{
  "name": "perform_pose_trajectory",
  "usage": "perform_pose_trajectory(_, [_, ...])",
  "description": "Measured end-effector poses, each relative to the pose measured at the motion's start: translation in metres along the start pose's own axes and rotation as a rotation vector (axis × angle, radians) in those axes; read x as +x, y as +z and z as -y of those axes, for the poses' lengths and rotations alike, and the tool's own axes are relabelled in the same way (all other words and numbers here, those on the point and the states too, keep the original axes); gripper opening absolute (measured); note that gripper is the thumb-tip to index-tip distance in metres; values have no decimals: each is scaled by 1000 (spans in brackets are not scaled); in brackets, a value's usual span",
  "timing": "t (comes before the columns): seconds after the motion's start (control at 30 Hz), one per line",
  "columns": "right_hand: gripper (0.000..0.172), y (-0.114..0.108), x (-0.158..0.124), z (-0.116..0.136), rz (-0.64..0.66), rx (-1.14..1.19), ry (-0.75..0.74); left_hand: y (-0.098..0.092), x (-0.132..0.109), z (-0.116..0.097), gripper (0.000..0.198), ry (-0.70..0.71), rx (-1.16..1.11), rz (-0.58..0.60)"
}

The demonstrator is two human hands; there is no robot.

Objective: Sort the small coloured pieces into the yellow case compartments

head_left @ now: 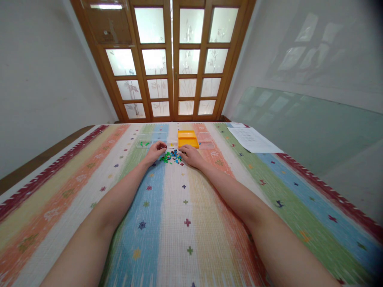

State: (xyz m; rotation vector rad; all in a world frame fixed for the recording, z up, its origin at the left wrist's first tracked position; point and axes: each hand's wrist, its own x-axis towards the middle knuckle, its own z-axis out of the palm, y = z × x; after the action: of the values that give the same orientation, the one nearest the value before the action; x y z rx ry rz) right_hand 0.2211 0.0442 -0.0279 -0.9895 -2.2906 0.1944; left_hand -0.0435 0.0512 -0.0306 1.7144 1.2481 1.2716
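A pile of small flat pieces (pixel 171 156), mostly green and blue with some dark ones, lies on the striped tablecloth between my hands. My left hand (pixel 156 152) is at the pile's left edge, thumb and fingers bent together; a dark speck shows at the tips, too small to name. On the right side, my right hand (pixel 191 155) has its fingers curled down against the pile's edge, and whatever they pinch is hidden. Behind the pile stands an orange two-part tray (pixel 188 134). A clear plastic tray (pixel 152 134) to its left holds a few green pieces (pixel 145 144).
Another clear tray (pixel 207 138) stands right of the orange one, with a small blue piece (pixel 200 143) at its left end. Printed paper sheets (pixel 254 140) lie at the table's far right. A glass panel (pixel 311 135) leans along the right wall; wooden glazed doors (pixel 173 85) rise behind the table.
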Motion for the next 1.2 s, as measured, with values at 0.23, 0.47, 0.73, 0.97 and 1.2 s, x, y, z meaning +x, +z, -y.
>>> perform_pose_trajectory(0.23, [27, 2, 0, -3, 6, 4, -7, 0, -1, -2, 22, -1, -11, 10])
perform_pose_trajectory(0.47, [27, 1, 0, -2, 14, 5, -9, -1, -1, -1, 23, -8, 13, 19])
perform_pose_trajectory(0.73, [26, 4, 0, -5, 6, -10, -10, 0, -4, -6, 25, -47, 30, -2])
perform_pose_trajectory(0.97, [27, 5, 0, -8, -1, -11, -30, -1, 0, -4, 24, -56, 18, -50])
perform_pose_trajectory(1.2, [26, 5, 0, -7, 9, -19, -19, -2, -1, -4, 37, -85, -29, -45])
